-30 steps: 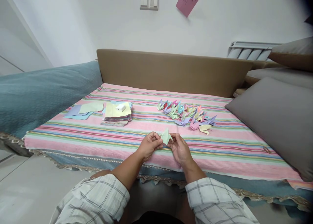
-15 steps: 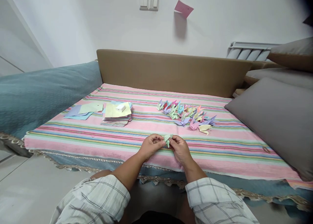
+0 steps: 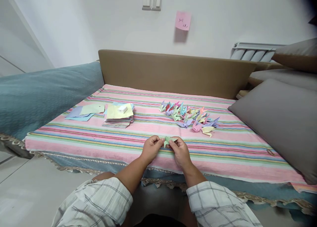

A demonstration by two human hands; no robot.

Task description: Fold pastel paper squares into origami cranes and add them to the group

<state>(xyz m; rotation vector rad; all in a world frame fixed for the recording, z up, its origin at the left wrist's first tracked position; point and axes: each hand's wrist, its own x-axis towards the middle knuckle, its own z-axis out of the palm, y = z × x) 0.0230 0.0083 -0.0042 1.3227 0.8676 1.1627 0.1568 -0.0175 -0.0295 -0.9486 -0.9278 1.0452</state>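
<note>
green paper (image 3: 166, 141) is edge-pinched by left hand (image 3: 151, 149) and right hand (image 3: 182, 151), with open cloth (image 3: 99, 139) beside.

Left hand (image 3: 151, 149) and right hand (image 3: 182, 152), below frame centre: thumbs (image 3: 174, 146) pressed toward curled fingers (image 3: 154, 138); forearms (image 3: 131, 174) converging upward.

A white wall (image 3: 119, 25) (bearing switches (image 3: 146, 2)) rises behind the brown backrest (image 3: 170, 73).

Soft, fairly bright light reaches me, the far wall (image 3: 119, 27) palest toward the left. The pink note (image 3: 183, 20) throws a blurry grey shadow below itself. Sheen whitens the floor (image 3: 16, 200) near left, blackness clips the far right corner, and my green paper (image 3: 167, 141) looks slightly soft.
</note>
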